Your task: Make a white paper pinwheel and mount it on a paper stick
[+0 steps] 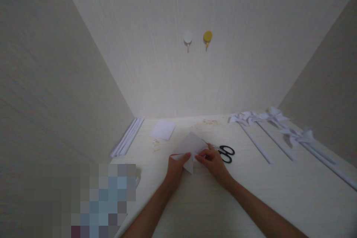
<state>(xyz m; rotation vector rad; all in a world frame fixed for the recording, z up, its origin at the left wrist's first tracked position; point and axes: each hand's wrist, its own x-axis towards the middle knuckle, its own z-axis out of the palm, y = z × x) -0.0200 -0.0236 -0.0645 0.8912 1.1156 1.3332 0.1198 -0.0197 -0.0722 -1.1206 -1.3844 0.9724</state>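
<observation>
Both hands hold a white paper square (190, 142) above the table, its far corner pointing away from me. My left hand (176, 167) is closed on its left side, the thumb pressing near the middle. A cut or folded flap hangs down toward me between the hands. My right hand (213, 161) pinches the paper's right part with thumb and fingers. Just beyond my right hand lie scissors (227, 151) with black handles, their blades partly hidden by the hand and paper.
White paper rolls (128, 137) lie at the left edge, beside a stack of square paper (163, 129). Small scraps (209, 122) lie at the back. Several paper pinwheels (252, 117) on white sticks lie on the right. Walls enclose the table; a white hook (187, 38) and yellow hook (207, 37) hang behind.
</observation>
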